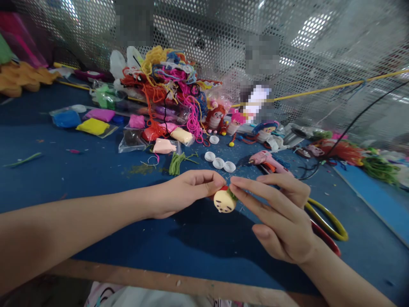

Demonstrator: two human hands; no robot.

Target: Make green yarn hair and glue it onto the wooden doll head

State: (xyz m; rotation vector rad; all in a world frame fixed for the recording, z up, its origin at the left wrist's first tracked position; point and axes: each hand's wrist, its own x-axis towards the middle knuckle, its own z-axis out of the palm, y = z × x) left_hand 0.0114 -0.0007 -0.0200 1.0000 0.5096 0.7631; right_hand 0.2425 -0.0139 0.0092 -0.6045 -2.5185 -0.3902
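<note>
A small cream doll head (224,202) with a drawn face hangs above the blue table, tilted so the face points toward me. My left hand (191,187) pinches it at the red part behind the face. My right hand (281,213) has its fingers spread, the fingertips touching or very near the green bit (232,194) at the head's side. Behind the hands lies a bundle of green yarn (176,163). White bottle caps (219,163) sit in a row just beyond, and a pink glue gun (266,160) rests to their right.
Scissors with yellow and red handles (332,221) lie beside my right wrist. Bagged clay (93,126) and a heap of coloured yarn (172,70) are at the back left. Finished yarn dolls (216,118) stand near the perforated metal screen (217,47). A black cord (358,117) runs at right.
</note>
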